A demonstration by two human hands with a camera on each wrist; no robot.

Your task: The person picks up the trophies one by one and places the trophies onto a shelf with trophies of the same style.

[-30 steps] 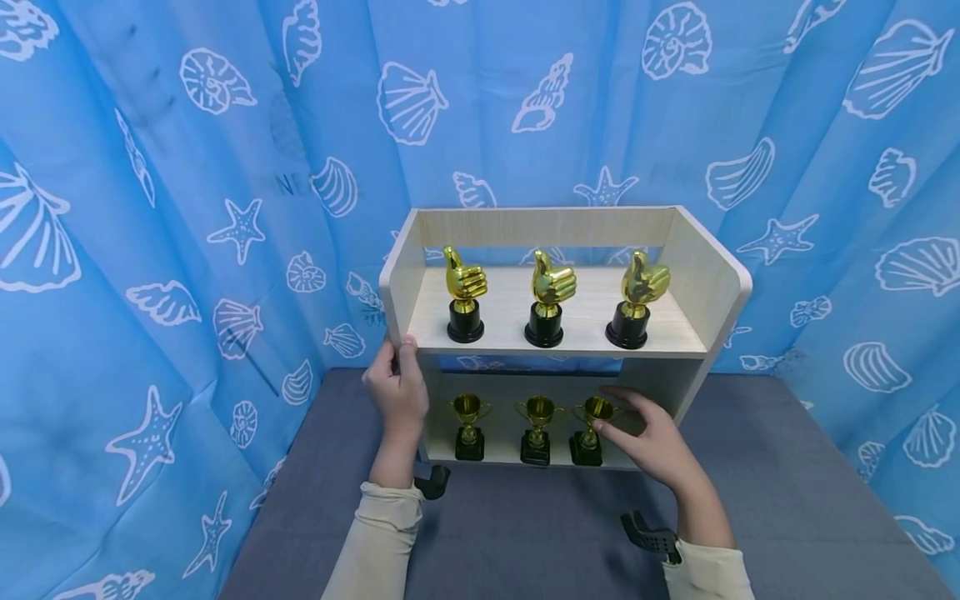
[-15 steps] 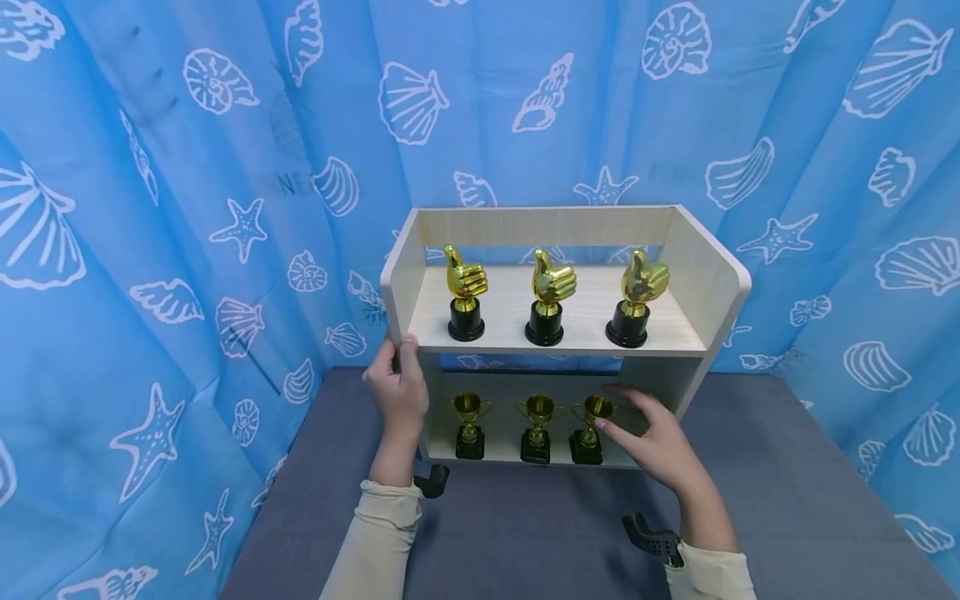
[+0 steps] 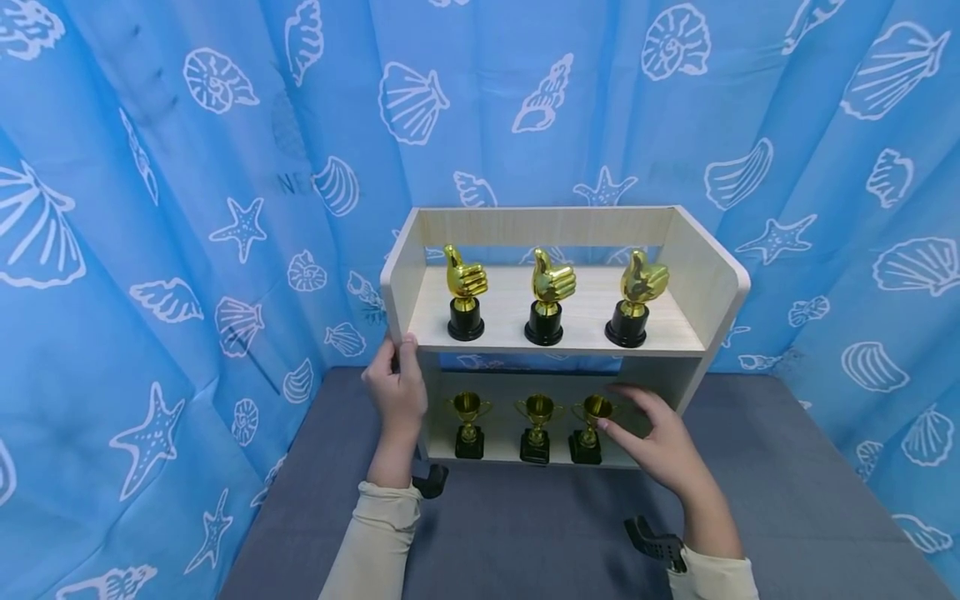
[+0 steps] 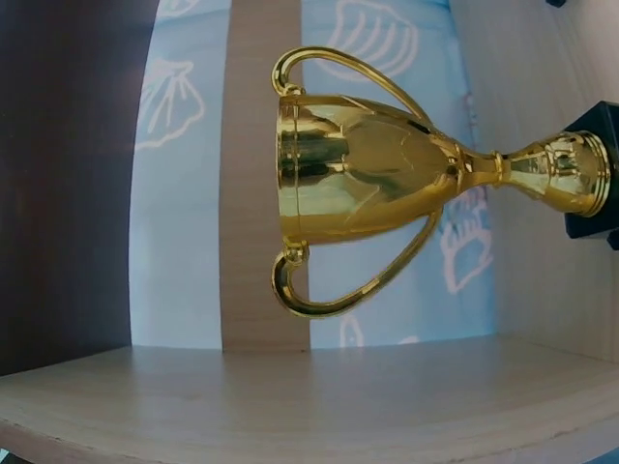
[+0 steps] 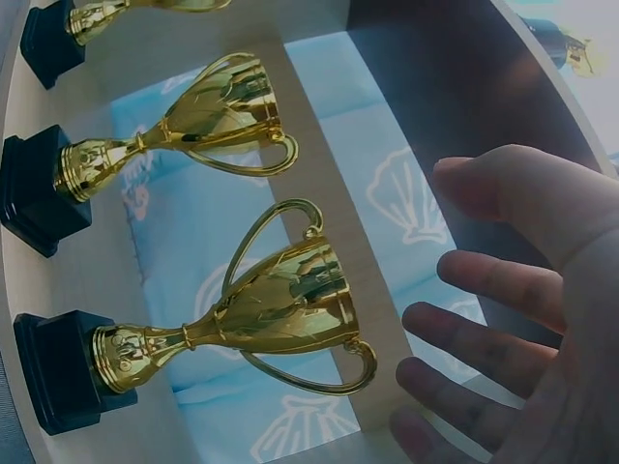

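Observation:
A two-tier pale wooden shelf point(image 3: 555, 352) stands on the grey tabletop. My left hand point(image 3: 396, 385) holds its left side panel, thumb at the front edge; its fingertips are partly hidden behind the panel. On the lower tier, gold trophy cups on black bases stand upright in a row: a left cup point(image 3: 468, 417), a middle cup point(image 3: 537, 421) and a right cup point(image 3: 594, 421). My right hand point(image 3: 660, 437) is beside the right cup, fingers spread and loosely bent. In the right wrist view a gap shows between these fingers point(image 5: 484, 348) and the nearest cup point(image 5: 280, 300).
On the upper tier stand three gold thumbs-up trophies, a left one point(image 3: 466, 293), a middle one point(image 3: 549, 296) and a right one point(image 3: 635, 298), all on round black bases. Behind the shelf hangs a blue curtain point(image 3: 495, 75) with white shells. Grey cloth point(image 3: 510, 533) covers the table.
My right hand has shifted very slightly right, away from the right cup. The left hand keeps its place on the shelf, and the trophies stay where they were.

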